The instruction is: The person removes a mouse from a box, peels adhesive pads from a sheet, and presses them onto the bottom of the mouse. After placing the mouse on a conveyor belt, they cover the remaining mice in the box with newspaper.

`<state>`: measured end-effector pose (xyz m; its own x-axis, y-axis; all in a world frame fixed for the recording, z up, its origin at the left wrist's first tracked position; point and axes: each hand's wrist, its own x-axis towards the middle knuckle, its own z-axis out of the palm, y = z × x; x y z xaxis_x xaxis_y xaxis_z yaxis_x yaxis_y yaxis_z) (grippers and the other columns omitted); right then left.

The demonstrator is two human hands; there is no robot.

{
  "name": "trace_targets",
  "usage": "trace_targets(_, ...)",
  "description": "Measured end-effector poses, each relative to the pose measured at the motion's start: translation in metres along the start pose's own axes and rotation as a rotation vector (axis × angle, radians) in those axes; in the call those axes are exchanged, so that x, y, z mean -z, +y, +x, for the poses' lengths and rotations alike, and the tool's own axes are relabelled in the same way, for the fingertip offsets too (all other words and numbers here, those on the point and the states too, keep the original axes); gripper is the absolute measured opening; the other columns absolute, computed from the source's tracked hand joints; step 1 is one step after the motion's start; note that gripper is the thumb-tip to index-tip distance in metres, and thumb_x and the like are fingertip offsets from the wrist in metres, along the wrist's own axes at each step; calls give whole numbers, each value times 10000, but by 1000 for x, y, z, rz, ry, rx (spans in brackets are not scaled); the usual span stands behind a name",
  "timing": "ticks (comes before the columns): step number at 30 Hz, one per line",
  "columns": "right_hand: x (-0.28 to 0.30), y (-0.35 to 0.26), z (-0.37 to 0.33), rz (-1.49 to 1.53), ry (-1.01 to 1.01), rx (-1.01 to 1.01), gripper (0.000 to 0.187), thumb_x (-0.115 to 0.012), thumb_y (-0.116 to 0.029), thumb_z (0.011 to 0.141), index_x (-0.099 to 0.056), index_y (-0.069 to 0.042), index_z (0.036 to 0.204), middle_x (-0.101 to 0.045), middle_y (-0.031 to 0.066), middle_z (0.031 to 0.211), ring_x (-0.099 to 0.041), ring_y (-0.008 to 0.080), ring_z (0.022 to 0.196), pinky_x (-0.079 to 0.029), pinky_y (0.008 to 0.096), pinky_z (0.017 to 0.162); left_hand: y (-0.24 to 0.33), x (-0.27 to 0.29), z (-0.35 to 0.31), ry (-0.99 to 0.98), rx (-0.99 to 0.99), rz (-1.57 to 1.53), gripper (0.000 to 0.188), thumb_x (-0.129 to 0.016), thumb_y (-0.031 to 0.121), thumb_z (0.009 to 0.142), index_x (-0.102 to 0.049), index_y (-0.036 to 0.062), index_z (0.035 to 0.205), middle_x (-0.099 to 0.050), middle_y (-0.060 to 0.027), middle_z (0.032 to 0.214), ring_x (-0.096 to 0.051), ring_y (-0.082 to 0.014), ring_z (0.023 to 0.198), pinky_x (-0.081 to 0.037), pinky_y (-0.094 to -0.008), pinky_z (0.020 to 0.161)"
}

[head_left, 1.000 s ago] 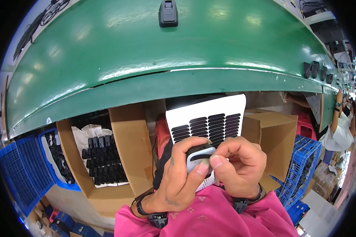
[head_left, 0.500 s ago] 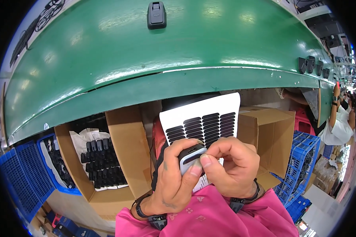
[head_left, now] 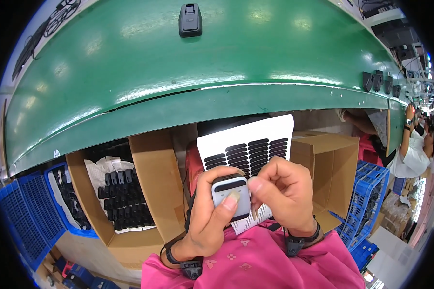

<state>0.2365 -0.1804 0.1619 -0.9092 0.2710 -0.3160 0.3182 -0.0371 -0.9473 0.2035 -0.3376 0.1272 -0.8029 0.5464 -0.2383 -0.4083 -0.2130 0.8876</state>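
My left hand [head_left: 210, 209] is wrapped round a small rounded device [head_left: 231, 196], its thumb lying across the pale grey face. That face has a black strip at its far end and another at its near end. Close against the device's right edge, my right hand [head_left: 287, 195] is closed in a pinch; whatever may be between its fingertips is too small to make out. Behind both hands a white sheet of black oblong stickers [head_left: 248, 130] rests on my lap, its lower part partly covered by the hands. A printed paper [head_left: 250, 222] shows below the device.
A black device [head_left: 190, 20] stands on the green bench [head_left: 144, 62]; several more are at the right. On the left, a cardboard box [head_left: 152, 192] holds rows of black devices beside blue crates [head_left: 31, 216]. An open box [head_left: 332, 168] and blue crate [head_left: 366, 197] stand right. A co-worker [head_left: 410, 154] is far right.
The device has been tilted so its pale face now shows in full, with both black strips in view. My right hand has slid slightly off its far end to the right edge.
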Motion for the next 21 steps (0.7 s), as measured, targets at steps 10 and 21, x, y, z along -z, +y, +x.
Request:
trace_targets(10, 0, 10, -8, -218, 274, 46, 112, -590, -75, 857, -544, -40, 761, -527, 2, 637, -499, 74, 547, -400, 215, 492, -4, 24, 15, 52, -90, 22, 315, -632, 297, 906, -552, 10, 1009, -600, -64, 874, -573, -118, 822, -469, -267, 749)
trace_targets(21, 150, 84, 69, 599, 253, -198, 646, -534, -491, 944, -477, 85, 1232, -619, 172, 1152, -601, 257, 1054, -496, 341, 922, -85, 292, -69, 963, -118, -62, 457, -558, 213, 919, -411, 4, 1299, -567, -118, 1105, -611, -193, 918, -521, -311, 816)
